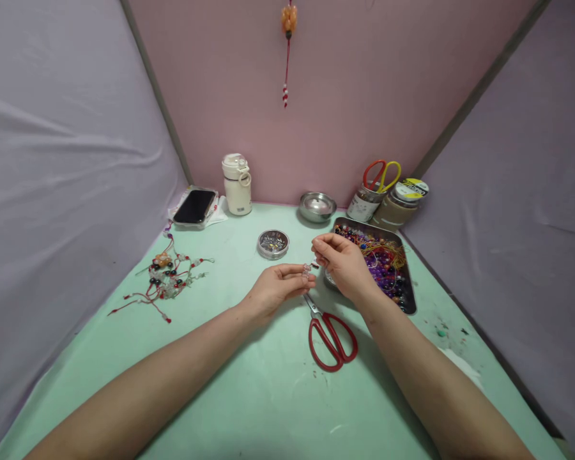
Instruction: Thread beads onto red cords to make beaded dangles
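Between the fingers of my left hand (280, 286) is a small cluster of clear pinkish beads (308, 269). My right hand (342, 263) is pinched close beside it, at a short dark red and white piece (315, 263) by the cluster; what exactly its fingertips grip is too small to make out. Under my hands lie scissors with red handles (333, 342), their blades pointing toward my left fingertips. To the right, partly behind my right hand, a dark metal tray (411, 281) holds purple, black and amber beads and golden thread.
A round case of small metal parts (273, 244) and a steel bowl (317, 207) stand farther back. Beaded red-cord strings (165, 278) lie left, near a phone (195, 207) and white bottle (237, 185). Jars (364, 203) stand back right. A beaded charm (289, 22) hangs on the wall.
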### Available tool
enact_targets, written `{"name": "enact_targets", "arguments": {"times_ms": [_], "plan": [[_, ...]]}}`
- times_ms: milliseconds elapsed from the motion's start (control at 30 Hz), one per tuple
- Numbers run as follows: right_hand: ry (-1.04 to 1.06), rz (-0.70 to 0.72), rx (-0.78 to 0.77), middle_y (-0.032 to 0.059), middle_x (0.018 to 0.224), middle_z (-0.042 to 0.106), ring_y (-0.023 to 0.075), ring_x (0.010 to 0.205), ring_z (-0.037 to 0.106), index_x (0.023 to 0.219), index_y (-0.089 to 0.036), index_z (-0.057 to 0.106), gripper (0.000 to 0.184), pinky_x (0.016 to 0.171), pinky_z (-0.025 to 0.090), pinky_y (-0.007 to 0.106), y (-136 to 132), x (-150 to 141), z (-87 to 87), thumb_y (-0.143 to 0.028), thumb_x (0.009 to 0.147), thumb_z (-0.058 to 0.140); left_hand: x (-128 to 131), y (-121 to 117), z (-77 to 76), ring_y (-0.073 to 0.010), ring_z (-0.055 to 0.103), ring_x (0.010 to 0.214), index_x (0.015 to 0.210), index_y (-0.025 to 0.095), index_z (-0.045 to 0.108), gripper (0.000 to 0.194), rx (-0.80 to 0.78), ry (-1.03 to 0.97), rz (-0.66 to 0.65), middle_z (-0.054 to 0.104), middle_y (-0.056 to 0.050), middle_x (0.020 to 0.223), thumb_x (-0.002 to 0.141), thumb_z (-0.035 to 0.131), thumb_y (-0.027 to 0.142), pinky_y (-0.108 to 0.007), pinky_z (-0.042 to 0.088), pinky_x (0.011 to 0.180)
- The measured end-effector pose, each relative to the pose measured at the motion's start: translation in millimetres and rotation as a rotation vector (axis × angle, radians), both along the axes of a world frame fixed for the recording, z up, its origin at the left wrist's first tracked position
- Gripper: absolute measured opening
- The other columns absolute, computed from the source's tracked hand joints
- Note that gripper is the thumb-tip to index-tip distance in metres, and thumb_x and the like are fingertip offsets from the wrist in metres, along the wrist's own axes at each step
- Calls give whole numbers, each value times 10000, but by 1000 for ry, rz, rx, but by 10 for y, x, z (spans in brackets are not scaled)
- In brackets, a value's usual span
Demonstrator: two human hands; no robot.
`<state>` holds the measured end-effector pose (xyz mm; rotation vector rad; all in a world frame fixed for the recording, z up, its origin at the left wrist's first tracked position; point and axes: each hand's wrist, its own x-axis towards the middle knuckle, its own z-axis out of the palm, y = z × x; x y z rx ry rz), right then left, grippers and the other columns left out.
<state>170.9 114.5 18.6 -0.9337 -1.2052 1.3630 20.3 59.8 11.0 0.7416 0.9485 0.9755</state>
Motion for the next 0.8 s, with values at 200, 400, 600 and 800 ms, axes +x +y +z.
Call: {"name": "enact_targets", "arguments": {"times_ms": [200, 400, 600, 800], "plan": [[-10, 12, 3, -17, 685, 561, 82, 566, 433, 758, -195, 633, 212, 532, 341, 237, -16, -9, 6, -378, 700, 723, -2, 15, 11, -168, 676, 865, 941, 110, 656, 256, 22, 12, -7, 709, -135, 999, 718, 734, 210, -346, 494, 934], [-23, 21, 20, -17, 695, 559, 82, 571, 433, 766, -196, 629, 220, 549, 354, 243, -27, -13, -5, -389, 703, 714, -13, 23, -5, -168, 676, 858, 913, 117, 659, 235, 36, 3, -11, 711, -129, 982, 718, 733, 225, -346, 497, 925], [-68, 24, 20, -15, 692, 558, 93, 573, 435, 763, -205, 616, 246, 568, 368, 257, -44, -19, 21, -424, 695, 706, -21, 20, -24, -165, 677, 810, 881, 121, 663, 217, 43, 18, 3, 715, -125, 943, 725, 727, 257, -354, 501, 898], [-58, 48, 25, -12, 690, 552, 89, 575, 426, 773, -195, 621, 231, 558, 350, 248, -48, -20, 10, -402, 712, 703, -20, 19, -31, -159, 672, 811, 869, 123, 659, 218, 53, 17, -2, 711, -114, 936, 715, 735, 257, -356, 492, 906]]}}
